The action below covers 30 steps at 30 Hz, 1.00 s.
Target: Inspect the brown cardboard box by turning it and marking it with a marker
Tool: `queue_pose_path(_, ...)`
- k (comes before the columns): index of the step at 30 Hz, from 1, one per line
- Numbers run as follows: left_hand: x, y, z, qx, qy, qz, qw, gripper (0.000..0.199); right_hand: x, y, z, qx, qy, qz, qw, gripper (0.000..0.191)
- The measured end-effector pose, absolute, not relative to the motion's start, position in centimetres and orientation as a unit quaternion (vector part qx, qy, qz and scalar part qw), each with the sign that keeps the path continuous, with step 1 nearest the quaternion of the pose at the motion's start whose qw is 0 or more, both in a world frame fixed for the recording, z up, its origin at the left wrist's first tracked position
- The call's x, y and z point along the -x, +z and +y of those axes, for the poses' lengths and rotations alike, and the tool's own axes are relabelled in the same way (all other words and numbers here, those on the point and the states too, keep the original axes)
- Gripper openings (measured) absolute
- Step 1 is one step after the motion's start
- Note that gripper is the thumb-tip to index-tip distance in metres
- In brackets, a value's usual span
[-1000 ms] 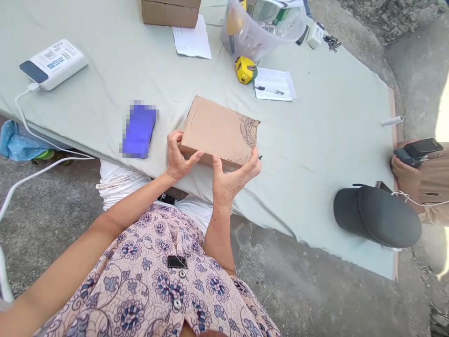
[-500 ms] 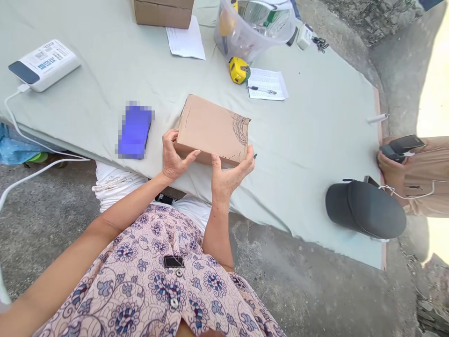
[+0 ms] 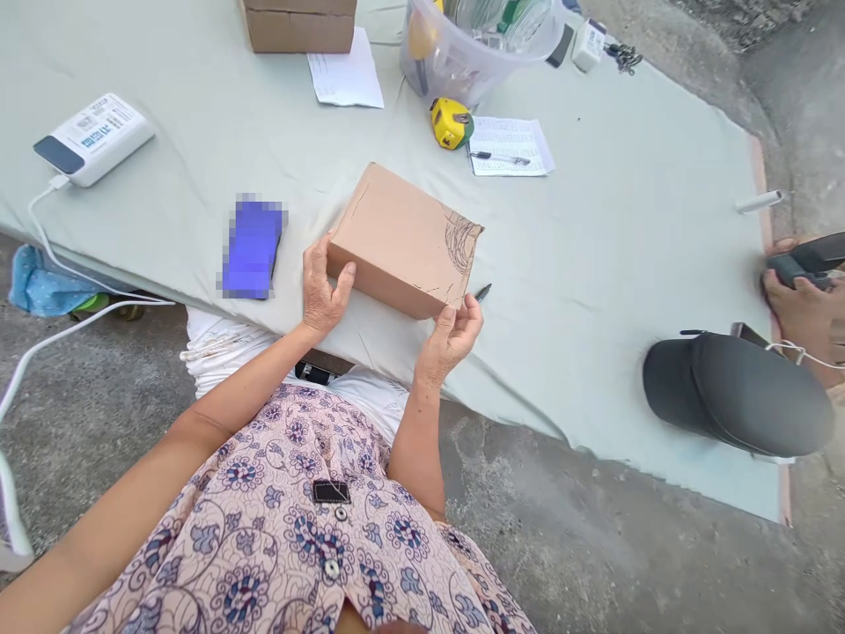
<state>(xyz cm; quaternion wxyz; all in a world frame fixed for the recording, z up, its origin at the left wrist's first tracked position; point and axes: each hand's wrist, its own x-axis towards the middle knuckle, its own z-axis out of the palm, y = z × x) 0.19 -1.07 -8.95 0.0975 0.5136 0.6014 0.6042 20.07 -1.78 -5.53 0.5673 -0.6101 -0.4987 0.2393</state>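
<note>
A brown cardboard box (image 3: 402, 236) with dark scribbled loops at its right end sits in front of me on the cloth-covered table (image 3: 594, 264). My left hand (image 3: 323, 286) grips its near left corner, thumb on the near side. At the near right corner, my right hand (image 3: 450, 339) holds the box between thumb and fingers. A dark pen (image 3: 484, 291) lies just beyond my right fingertips. To the left of the box is a phone-shaped object (image 3: 253, 249), blurred out in blue.
Further back are another cardboard box (image 3: 300, 26), a clear tub (image 3: 455, 66), a yellow tape measure (image 3: 451, 123) and a paper (image 3: 511, 147) with a pen. A white power bank (image 3: 96, 139) lies left, a black case (image 3: 739, 392) right, near another person's hand (image 3: 802, 308).
The box has turned slightly, its right end nearer me. My right hand has moved to the near right corner, and my left thumb has drawn back left. The view has shifted a little.
</note>
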Motion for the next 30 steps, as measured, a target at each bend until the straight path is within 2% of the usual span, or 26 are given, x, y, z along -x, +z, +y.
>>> queue_pose_path(4,-0.1,-9.5,-1.0,-0.523,0.580,0.616,0.105,0.068,-19.8,-6.8,-2.2,0.639,0.251,-0.505,0.523,0.059)
queue_pose_path(8,0.1,-10.1,-0.6,-0.513,0.575,0.628,0.101,0.061,-19.5,-7.8,-2.7,0.661,0.230,-0.545,0.462,0.060)
queue_pose_path(12,0.1,-9.9,-0.6,-0.513,0.572,0.633,0.101,0.061,-19.6,-8.5,-2.9,0.660,0.225,-0.563,0.443,0.063)
queue_pose_path(16,-0.1,-9.4,-0.7,-0.518,0.593,0.607,0.113,0.061,-19.4,-8.6,-3.1,0.653,0.231,-0.543,0.474,0.067)
queue_pose_path(23,-0.6,-8.8,-0.7,-0.465,0.674,0.564,0.108,0.051,-19.2,-8.0,-3.6,0.614,0.242,-0.469,0.587,0.070)
queue_pose_path(30,-0.5,-4.6,-2.2,-0.425,0.691,0.568,0.142,0.050,-19.5,-8.5,-3.9,0.593,0.210,-0.443,0.638,0.069)
